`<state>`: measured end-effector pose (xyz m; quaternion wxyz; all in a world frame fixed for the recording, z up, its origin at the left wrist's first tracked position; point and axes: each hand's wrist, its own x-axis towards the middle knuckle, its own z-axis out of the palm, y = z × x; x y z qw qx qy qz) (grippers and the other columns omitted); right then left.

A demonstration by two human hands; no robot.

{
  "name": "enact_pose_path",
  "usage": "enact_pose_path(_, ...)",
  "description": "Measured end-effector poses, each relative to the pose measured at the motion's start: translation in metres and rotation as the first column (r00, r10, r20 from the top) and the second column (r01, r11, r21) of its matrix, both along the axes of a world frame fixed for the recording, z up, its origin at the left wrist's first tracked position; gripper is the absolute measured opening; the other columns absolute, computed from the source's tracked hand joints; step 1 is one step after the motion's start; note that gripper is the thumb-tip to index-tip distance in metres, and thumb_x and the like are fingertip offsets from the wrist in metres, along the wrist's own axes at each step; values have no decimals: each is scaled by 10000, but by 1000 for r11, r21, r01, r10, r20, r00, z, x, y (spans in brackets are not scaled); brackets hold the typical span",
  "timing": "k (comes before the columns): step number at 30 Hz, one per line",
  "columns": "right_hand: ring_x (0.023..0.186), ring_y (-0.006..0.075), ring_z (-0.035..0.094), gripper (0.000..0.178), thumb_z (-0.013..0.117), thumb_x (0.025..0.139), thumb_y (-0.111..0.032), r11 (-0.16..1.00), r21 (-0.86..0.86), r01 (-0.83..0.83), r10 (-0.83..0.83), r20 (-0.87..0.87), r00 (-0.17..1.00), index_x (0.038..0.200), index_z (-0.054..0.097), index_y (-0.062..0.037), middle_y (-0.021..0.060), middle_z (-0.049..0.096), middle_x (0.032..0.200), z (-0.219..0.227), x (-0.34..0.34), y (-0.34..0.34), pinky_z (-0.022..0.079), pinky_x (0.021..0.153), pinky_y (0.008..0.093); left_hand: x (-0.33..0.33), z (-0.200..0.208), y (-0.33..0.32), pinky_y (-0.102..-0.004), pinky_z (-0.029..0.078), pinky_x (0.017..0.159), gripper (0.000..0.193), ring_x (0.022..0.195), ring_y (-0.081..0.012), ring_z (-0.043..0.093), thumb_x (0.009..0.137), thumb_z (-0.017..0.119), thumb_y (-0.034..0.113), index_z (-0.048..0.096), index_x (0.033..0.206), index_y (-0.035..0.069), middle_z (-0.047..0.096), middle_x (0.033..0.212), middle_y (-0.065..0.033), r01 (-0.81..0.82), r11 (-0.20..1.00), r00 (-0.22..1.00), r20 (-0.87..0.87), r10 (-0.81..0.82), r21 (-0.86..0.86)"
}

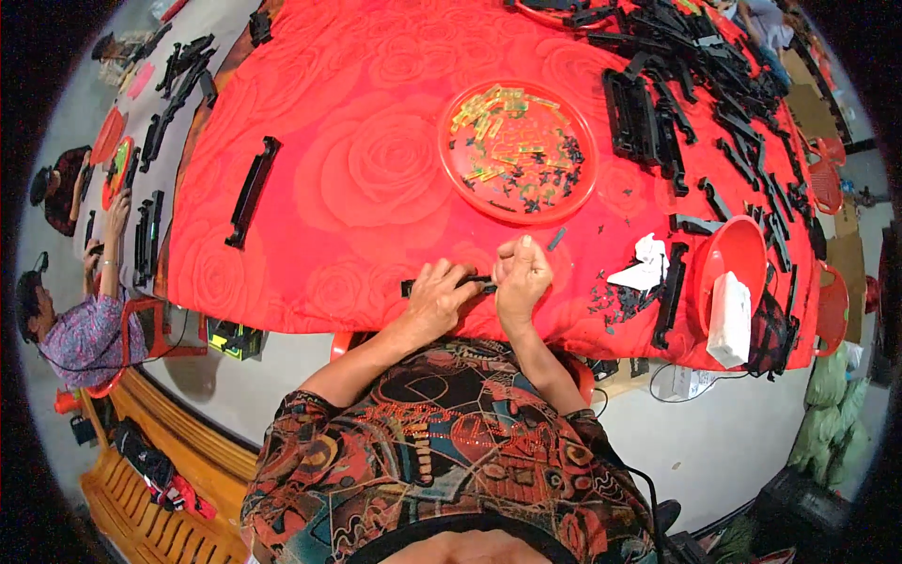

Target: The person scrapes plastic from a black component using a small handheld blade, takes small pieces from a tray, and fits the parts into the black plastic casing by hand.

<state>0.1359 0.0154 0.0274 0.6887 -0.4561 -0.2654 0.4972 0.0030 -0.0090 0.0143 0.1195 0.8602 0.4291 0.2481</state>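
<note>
A long black plastic part (407, 289) lies crosswise near the front edge of the red-covered table (376, 216). My left hand (434, 299) is closed over its middle, and the part's left end sticks out past my hand. At the right end of the part, my right hand (522, 285) is curled with thumb and forefinger pressed together; whatever is between them is hidden. Just beyond my hands stands a round red tray (452, 193) with yellow-green strips (479, 117) and small black pieces (569, 150). A short grey strip (557, 238) lies beside the tray.
One black part (252, 193) lies alone at left. Many more are heaped at the far right (695, 56). Nearer are small black bits (625, 303), crumpled white paper (646, 263), a red bowl (728, 254) and a white block (730, 320). Other people sit at a table on the left.
</note>
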Motion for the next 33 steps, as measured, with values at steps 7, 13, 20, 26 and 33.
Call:
enact_pose_path(7,374,41,289,373,445,971,-263,999,17,-34,34,46,998,696,508,-20,-51,332,485,-1,2,2,249,354,227,2,-7,-1,-348,395,673,230,851,-210,519,699,602,84,669,913,136,589,1007,-14,-1,997,999,52,-3,76)
enact_pose_path(13,386,49,319,314,453,960,-230,993,13,114,-110,-192,975,734,510,-20,-46,336,482,8,28,-7,278,364,229,4,-9,1,-342,392,668,229,819,-209,509,716,601,105,667,932,141,582,973,-22,27,991,1000,8,-29,133)
enact_pose_path(20,469,76,383,177,526,909,-175,945,42,325,-314,399,862,832,558,-18,-25,437,591,7,119,3,327,427,235,2,-6,5,-352,393,649,262,821,-217,504,721,586,89,666,961,159,563,958,-18,26,991,1000,-2,-26,130)
enact_pose_path(26,845,424,570,330,623,812,-178,981,-113,158,80,977,199,1083,541,-8,245,568,960,-10,103,15,459,702,515,2,-4,3,-354,382,655,254,833,-216,499,728,583,99,666,960,160,562,968,-17,23,996,1000,-7,-22,92)
enact_pose_path(33,827,443,563,334,650,796,-198,967,-218,136,197,969,152,1010,480,-7,244,566,929,-16,92,19,445,679,521,-8,0,-2,-364,395,675,250,850,-218,503,730,577,100,666,954,167,565,984,-17,-29,996,999,-19,30,83)
